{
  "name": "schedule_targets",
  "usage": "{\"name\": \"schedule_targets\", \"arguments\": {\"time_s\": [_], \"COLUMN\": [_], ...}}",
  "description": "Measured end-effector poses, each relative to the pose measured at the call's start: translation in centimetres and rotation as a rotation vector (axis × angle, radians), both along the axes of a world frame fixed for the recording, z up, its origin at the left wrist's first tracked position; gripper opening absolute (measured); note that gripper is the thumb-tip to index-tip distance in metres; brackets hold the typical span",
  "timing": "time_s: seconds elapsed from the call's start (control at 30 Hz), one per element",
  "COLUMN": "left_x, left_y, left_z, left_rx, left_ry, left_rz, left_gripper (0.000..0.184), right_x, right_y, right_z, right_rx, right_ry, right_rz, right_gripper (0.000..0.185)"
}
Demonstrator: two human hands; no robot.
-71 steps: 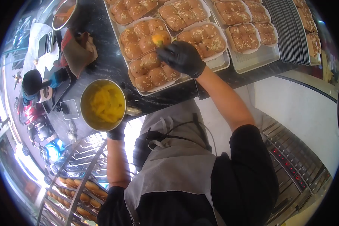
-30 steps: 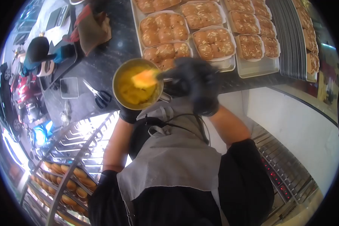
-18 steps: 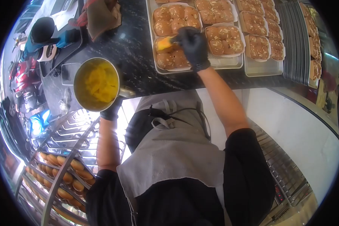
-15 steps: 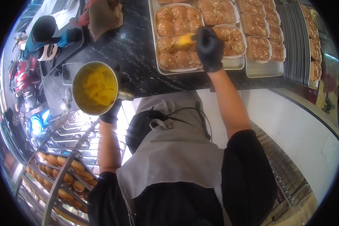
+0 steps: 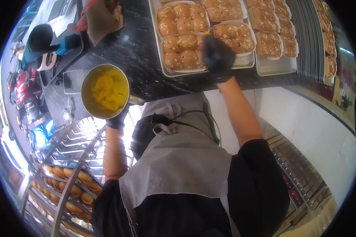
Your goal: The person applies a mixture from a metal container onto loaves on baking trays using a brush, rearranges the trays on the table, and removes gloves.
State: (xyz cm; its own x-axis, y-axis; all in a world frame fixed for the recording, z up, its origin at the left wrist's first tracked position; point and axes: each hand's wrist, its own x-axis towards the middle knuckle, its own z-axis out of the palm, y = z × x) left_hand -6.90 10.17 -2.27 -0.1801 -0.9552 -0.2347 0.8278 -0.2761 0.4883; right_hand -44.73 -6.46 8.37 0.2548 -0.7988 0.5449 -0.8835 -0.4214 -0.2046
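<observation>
My left hand [image 5: 118, 117], in a black glove, grips a metal saucepan [image 5: 136, 100] from below and behind. Inside the pan lies a yellow, butter-like mixture [image 5: 110, 91]. In my right hand [image 5: 217, 57], also gloved in black, is a pastry brush [image 5: 207, 34], mostly hidden by the closed fingers and only a yellow bit showing. That hand hovers at the right end of a nut-topped pull-apart bun [image 5: 181, 51] in a white paper case. Similar buns [image 5: 235, 37] share the metal tray [image 5: 247, 61].
Right of the tray stands a second tray [image 5: 277, 68] of buns, then a stack of dark trays [image 5: 310, 43]. A cloth [image 5: 103, 21] lies on the dark counter [image 5: 142, 51]. Racks of bread rolls [image 5: 73, 189] stand lower left. A person [image 5: 41, 39] is at upper left.
My right hand has moved slightly down, and the brush's yellow bristles, plainly seen over the bun before, are now mostly hidden. The saucepan sits a little further right in view.
</observation>
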Motion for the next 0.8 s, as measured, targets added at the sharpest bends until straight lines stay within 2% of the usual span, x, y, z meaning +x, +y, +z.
{"name": "schedule_targets", "arguments": {"time_s": [0.03,0.07,0.1,0.13,0.2,0.27,0.3,0.37,0.4,0.47,0.5,0.57,0.6,0.63,0.67,0.7,0.77,0.8], "left_x": [-0.7,-3.5,-5.0,-4.5,-3.2,-3.1,-3.4,-4.6,-5.2,-6.1,-6.4,-6.2,-5.9,-5.6,-5.3,-5.1,-4.9,-5.0], "left_y": [-0.7,-2.7,-3.9,-4.0,-4.1,-4.1,-4.6,-5.7,-6.1,-6.6,-6.8,-7.1,-7.0,-6.9,-6.8,-6.8,-6.9,-6.9], "left_z": [1.4,6.6,9.5,8.4,5.8,6.0,6.7,8.2,8.9,9.8,10.0,9.5,9.2,9.0,8.7,8.6,8.7,8.7], "left_rx": [-0.003,0.05,0.108,0.11,-0.043,-0.012,0.01,-0.037,-0.081,-0.01,0.062,0.041,0.023,0.026,0.078,0.13,0.143,0.155], "left_ry": [-0.002,0.116,0.232,0.228,0.216,0.221,0.226,0.249,0.275,0.324,0.373,0.36,0.347,0.345,0.316,0.289,0.275,0.26], "left_rz": [-0.019,-0.01,-0.001,-0.019,-0.136,-0.129,-0.106,-0.167,-0.232,-0.237,-0.229,-0.259,-0.277,-0.276,-0.229,-0.182,-0.173,-0.165], "left_gripper": [0.061,0.061,0.061,0.061,0.062,0.062,0.062,0.062,0.062,0.062,0.063,0.063,0.063,0.063,0.072,0.081,0.081,0.081], "right_x": [1.2,2.7,3.9,5.1,4.5,1.4,0.2,-1.4,-0.5,2.5,3.7,5.1,4.2,2.4,1.0,0.1,-1.1,0.0], "right_y": [0.4,0.8,1.3,1.9,2.3,2.1,2.2,3.0,3.5,4.7,5.2,5.8,5.9,5.8,5.7,5.8,6.0,6.3], "right_z": [-0.5,-1.0,-0.9,-0.8,-1.1,-2.1,-1.1,0.9,0.4,0.3,0.4,0.4,-0.1,-0.6,-0.9,-0.7,0.1,-0.5], "right_rx": [0.003,0.003,-0.001,0.076,0.154,0.345,0.339,0.249,0.132,0.155,0.152,0.303,0.305,0.388,0.466,0.468,0.127,0.112], "right_ry": [-0.123,-0.246,-0.249,-0.32,-0.395,-0.697,-0.698,-0.245,-0.218,-0.242,-0.242,-0.416,-0.42,-0.623,-0.82,-0.821,-0.199,-0.189], "right_rz": [0.143,0.285,0.265,0.298,0.317,0.028,0.025,-0.097,0.054,0.345,0.336,0.317,0.316,0.11,-0.1,-0.097,-0.089,0.054], "right_gripper": [0.006,0.006,0.006,0.006,0.006,0.007,0.007,0.008,0.008,0.008,0.008,0.01,0.01,0.011,0.012,0.012,0.013,0.011]}}
